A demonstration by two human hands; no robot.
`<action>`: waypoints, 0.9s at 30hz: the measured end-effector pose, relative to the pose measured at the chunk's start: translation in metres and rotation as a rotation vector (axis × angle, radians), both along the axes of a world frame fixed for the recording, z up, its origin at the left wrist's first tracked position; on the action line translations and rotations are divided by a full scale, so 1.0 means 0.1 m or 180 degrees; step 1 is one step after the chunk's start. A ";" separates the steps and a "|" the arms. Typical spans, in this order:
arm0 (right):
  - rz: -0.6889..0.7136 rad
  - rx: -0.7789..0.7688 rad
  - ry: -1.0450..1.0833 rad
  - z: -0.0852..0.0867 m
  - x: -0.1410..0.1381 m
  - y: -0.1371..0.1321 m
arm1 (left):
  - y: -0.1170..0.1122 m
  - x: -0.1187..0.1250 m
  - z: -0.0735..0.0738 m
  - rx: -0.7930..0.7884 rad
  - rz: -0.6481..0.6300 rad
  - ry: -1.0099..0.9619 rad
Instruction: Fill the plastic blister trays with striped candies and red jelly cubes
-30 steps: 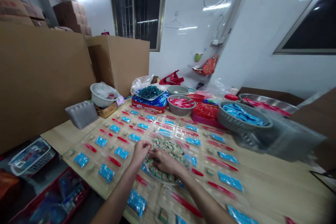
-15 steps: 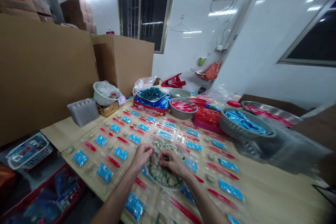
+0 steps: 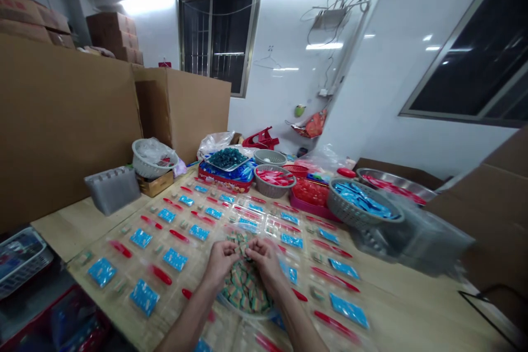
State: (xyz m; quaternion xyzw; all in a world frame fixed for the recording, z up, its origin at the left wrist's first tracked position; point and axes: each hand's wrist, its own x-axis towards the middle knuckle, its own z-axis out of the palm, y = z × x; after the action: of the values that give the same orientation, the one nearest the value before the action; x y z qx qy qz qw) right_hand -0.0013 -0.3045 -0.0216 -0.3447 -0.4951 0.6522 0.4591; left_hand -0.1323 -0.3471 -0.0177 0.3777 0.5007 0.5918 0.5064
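Note:
My left hand (image 3: 218, 262) and my right hand (image 3: 264, 260) meet over the far side of a heap of small striped green-and-orange packets (image 3: 246, 289), which lies on a round clear plate (image 3: 243, 312). Their fingertips pinch a few packets between them, partly hidden by my fingers. Clear blister trays (image 3: 193, 247) surround the plate on the wooden table (image 3: 61, 231). Blue sachets (image 3: 175, 259) and red sticks (image 3: 161, 275) lie in rows in the trays, with the nearest ones just beside my hands.
A grey basket of blue sachets (image 3: 363, 206) and a steel basin (image 3: 391, 186) stand at the right. Further back are a tin with teal pieces (image 3: 225, 173) and a red-filled basket (image 3: 274, 179). Cardboard boxes (image 3: 70, 121) rise at the left, above the table edge.
My hands have come closer together, from apart over the heap to touching at its far side. The whole scene has shifted in view as my head turned.

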 end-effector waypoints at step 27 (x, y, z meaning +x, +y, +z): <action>-0.0379 0.0367 -0.0319 -0.09 -0.02 0.01 | -0.01 -0.01 -0.08 -0.0170 0.0031 -0.0200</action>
State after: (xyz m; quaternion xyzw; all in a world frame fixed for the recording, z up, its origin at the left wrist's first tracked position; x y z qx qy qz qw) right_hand -0.0035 -0.3035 -0.0302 -0.3788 -0.5328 0.5761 0.4907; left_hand -0.1331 -0.3481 -0.0256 0.3429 0.5020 0.5923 0.5288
